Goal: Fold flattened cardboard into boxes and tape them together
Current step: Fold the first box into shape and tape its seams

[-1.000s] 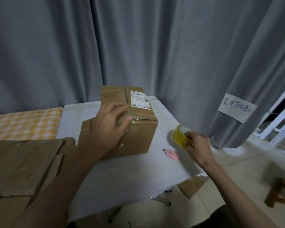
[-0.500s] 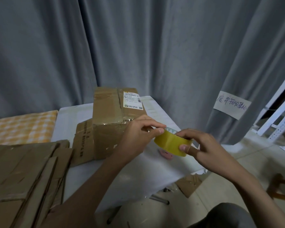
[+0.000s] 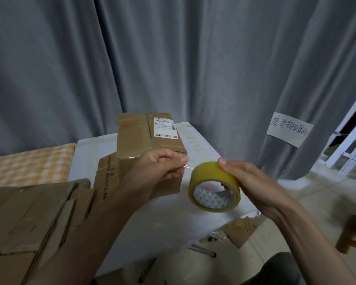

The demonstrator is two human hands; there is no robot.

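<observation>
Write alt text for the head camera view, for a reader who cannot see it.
A person's right hand grips a yellow tape roll while the left hand pinches its clear free end, pulled a short way off. Behind the hands, a folded cardboard box sits on a white table before grey curtains.

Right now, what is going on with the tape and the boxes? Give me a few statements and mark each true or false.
1. The right hand holds the yellow tape roll off the table. True.
2. The left hand lies flat on top of the cardboard box. False: it pinches the clear tape end drawn from the roll.
3. The cardboard box on the white table carries a shipping label. True.
4. The flattened cardboard is stacked to the right of the box. False: it lies at the left.
5. A handwritten paper note is on the grey curtain. True.
</observation>
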